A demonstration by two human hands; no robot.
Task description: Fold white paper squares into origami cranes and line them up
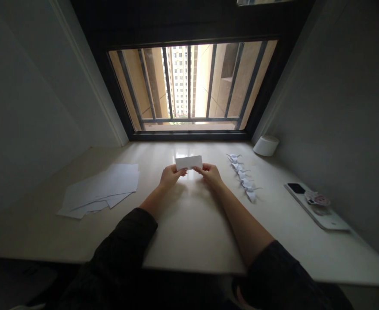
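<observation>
Both hands hold a small folded white paper (188, 162) just above the pale tabletop (189, 232), near the window. My left hand (170, 175) pinches its lower left edge. My right hand (211, 174) pinches its lower right edge. The fingers of both hands are closed on the paper. The paper is a narrow rectangle, held upright and level.
A loose stack of white paper sheets (102, 189) lies to the left. A row of several folded paper cranes (243, 175) lies to the right. Further right are a white phone (317, 206) and a white round container (266, 145). A barred window (189, 86) is ahead.
</observation>
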